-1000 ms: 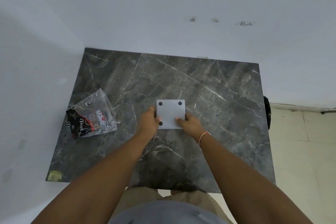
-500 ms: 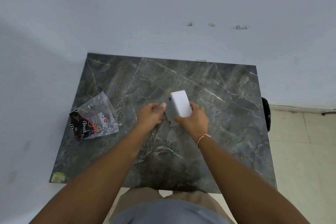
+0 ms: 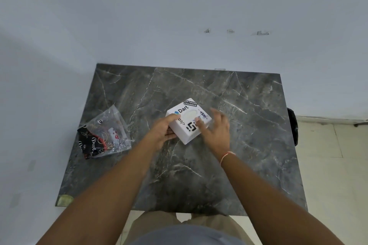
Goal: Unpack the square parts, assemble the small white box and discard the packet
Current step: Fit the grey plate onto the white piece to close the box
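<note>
1. Compared with the frame half a second earlier, the small white box (image 3: pixel 188 121) has been turned so that its stickered face, printed with "Dart" and "SOFTWARE ENGINEER", is shown upward; before, it was seen edge-on with only plain sides visible.
2. The box is found at the centre of the frame, over the middle of the dark marble table (image 3: pixel 249 145), rotated like a diamond with one corner pointed toward the lower edge of the frame.
3. The box is gripped at its left corner by the left hand (image 3: pixel 161 132), thumb on the top face and fingers curled under the side.
4. The right hand (image 3: pixel 216 130) is seen just right of the box, blurred, fingers spread apart; whether the fingertips are touching the top face cannot be told.
5. The packet (image 3: pixel 103 135), clear plastic with dark printed contents still inside, is seen at the left of the frame, well apart from both hands and nearer to the left one.
6. A reach leftward to the packet is judged to be the likely next step.
</note>
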